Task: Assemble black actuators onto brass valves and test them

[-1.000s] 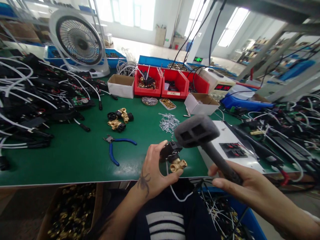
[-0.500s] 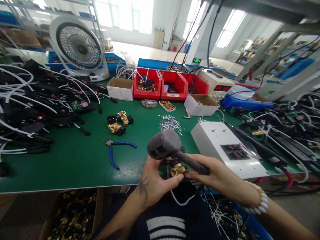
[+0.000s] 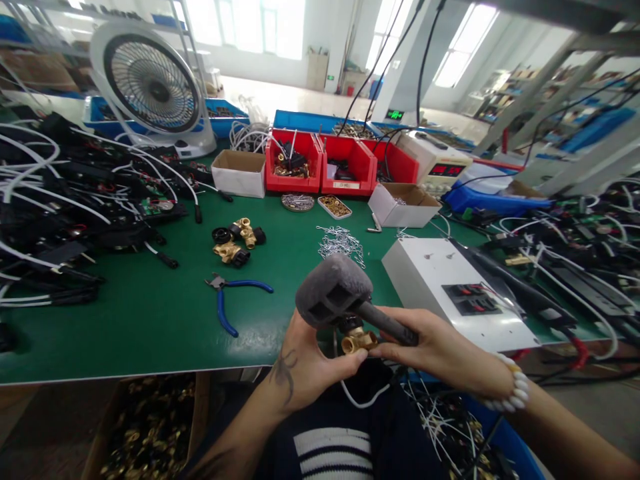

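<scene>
My right hand (image 3: 440, 347) is closed round the handle of a dark grey rubber mallet (image 3: 335, 290), and its fingertips also touch the brass valve below. My left hand (image 3: 315, 363) grips this brass valve (image 3: 357, 341), its thumb pressed along the fitting's lower side. The mallet head covers the valve's black upper part and some of my left fingers. A white cable (image 3: 367, 404) loops down under the hands. On the green bench to the left lie blue-handled cutting pliers (image 3: 227, 287) and several brass fittings with black caps (image 3: 231, 253).
Beyond the mallet is a pile of metal clips (image 3: 341, 241). A white switch box (image 3: 425, 267) stands at the right. Red bins (image 3: 347, 187), small white cartons (image 3: 239, 183) and a fan (image 3: 155, 87) line the back. Cabled black units (image 3: 65, 220) crowd the left.
The mallet head has turned a little, so more of its hollow side faces me. Both hands keep their hold in nearly the same place. The view has shifted slightly.
</scene>
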A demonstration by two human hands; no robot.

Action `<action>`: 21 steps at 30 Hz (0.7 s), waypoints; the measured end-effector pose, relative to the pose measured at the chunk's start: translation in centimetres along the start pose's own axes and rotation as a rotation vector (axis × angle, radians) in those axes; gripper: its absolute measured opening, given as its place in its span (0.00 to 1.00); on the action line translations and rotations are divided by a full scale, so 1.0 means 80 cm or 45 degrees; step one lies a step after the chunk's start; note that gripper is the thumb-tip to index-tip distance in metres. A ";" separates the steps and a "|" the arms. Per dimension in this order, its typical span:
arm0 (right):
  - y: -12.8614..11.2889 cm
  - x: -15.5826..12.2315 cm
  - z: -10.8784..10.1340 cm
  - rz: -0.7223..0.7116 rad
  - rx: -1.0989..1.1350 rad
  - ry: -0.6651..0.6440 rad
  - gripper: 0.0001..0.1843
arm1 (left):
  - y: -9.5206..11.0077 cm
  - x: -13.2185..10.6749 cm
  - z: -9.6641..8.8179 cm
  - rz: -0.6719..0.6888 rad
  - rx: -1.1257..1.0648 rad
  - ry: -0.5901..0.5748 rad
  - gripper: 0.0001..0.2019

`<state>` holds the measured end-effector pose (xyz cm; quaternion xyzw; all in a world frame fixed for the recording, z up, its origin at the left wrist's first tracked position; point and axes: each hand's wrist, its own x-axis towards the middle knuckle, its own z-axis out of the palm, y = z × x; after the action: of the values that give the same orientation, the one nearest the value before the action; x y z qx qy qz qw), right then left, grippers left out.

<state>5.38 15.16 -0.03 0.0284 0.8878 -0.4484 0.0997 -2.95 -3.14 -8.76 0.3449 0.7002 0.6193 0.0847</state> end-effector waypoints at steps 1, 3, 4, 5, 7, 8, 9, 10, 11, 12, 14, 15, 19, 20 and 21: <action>-0.002 0.000 -0.002 -0.015 0.001 -0.023 0.24 | 0.000 -0.001 0.000 -0.003 0.008 -0.007 0.20; -0.005 0.002 -0.006 -0.020 0.008 -0.053 0.23 | 0.001 -0.002 -0.002 -0.002 0.020 -0.021 0.19; -0.006 0.002 -0.007 -0.010 0.016 -0.070 0.23 | 0.001 -0.002 -0.002 0.003 0.026 -0.025 0.19; -0.007 0.003 -0.008 0.003 0.027 -0.087 0.22 | 0.001 -0.002 -0.002 0.007 0.030 -0.029 0.19; -0.009 0.005 -0.008 0.026 0.057 -0.121 0.22 | 0.001 -0.002 -0.003 0.011 0.034 -0.034 0.18; -0.009 0.005 -0.007 0.032 0.067 -0.127 0.22 | 0.001 -0.001 -0.002 0.012 0.032 -0.037 0.18; -0.010 0.004 -0.006 0.037 0.066 -0.118 0.22 | 0.001 -0.001 -0.002 0.014 0.029 -0.037 0.18; -0.010 0.003 -0.005 0.046 0.053 -0.088 0.22 | 0.001 -0.001 -0.002 0.016 0.026 -0.033 0.19; -0.011 0.000 -0.004 0.054 0.033 -0.043 0.22 | 0.002 0.000 -0.001 0.020 0.021 -0.027 0.20; -0.011 -0.005 -0.004 0.051 0.014 0.018 0.22 | 0.003 0.000 -0.001 0.021 0.014 -0.021 0.23; -0.011 -0.020 -0.006 0.017 0.014 0.200 0.23 | 0.007 0.001 -0.001 0.002 0.001 -0.027 0.29; -0.011 -0.030 -0.008 -0.004 0.041 0.308 0.24 | 0.009 0.002 -0.001 -0.020 0.000 -0.041 0.32; -0.006 -0.065 -0.017 0.021 0.007 0.541 0.22 | 0.012 0.003 -0.003 -0.089 0.021 -0.104 0.40; -0.004 -0.071 -0.018 0.046 -0.093 0.508 0.23 | 0.011 0.003 -0.003 -0.077 0.029 -0.102 0.40; -0.002 -0.076 -0.018 0.069 -0.215 0.455 0.24 | 0.011 0.002 -0.002 -0.056 0.038 -0.092 0.39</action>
<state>11.11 16.47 2.16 0.1231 0.9248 -0.3572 -0.0454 -2.86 -3.16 -7.87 0.3527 0.7133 0.5939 0.1185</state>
